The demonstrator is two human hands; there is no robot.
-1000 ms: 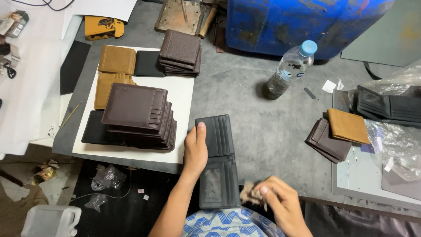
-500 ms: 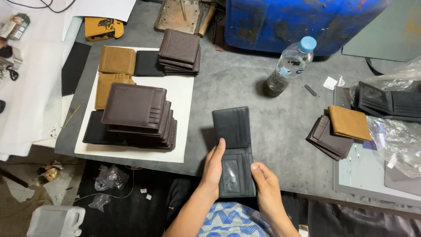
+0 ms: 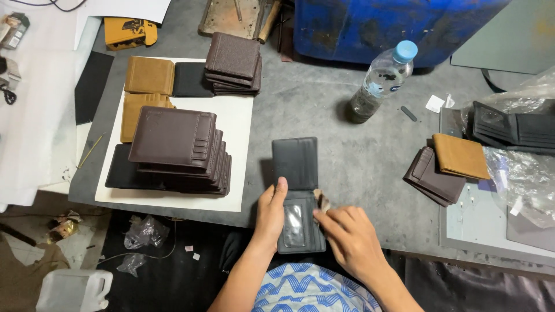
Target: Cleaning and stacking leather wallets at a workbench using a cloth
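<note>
An open black wallet lies flat on the grey table, its clear window pocket toward me at the table's front edge. My left hand grips its lower left side, thumb resting on the inner fold. My right hand is at the wallet's lower right edge, fingers pinched on a small brownish scrap that touches the wallet there.
A stack of dark brown wallets sits on a white sheet to the left, with tan wallets and another brown stack behind. A water bottle stands far right of centre. Brown and tan wallets lie at the right.
The right hand has shifted from resting flat on the wallet's lower right to pinching a small scrap at its right edge. The left hand stays on the left side.
</note>
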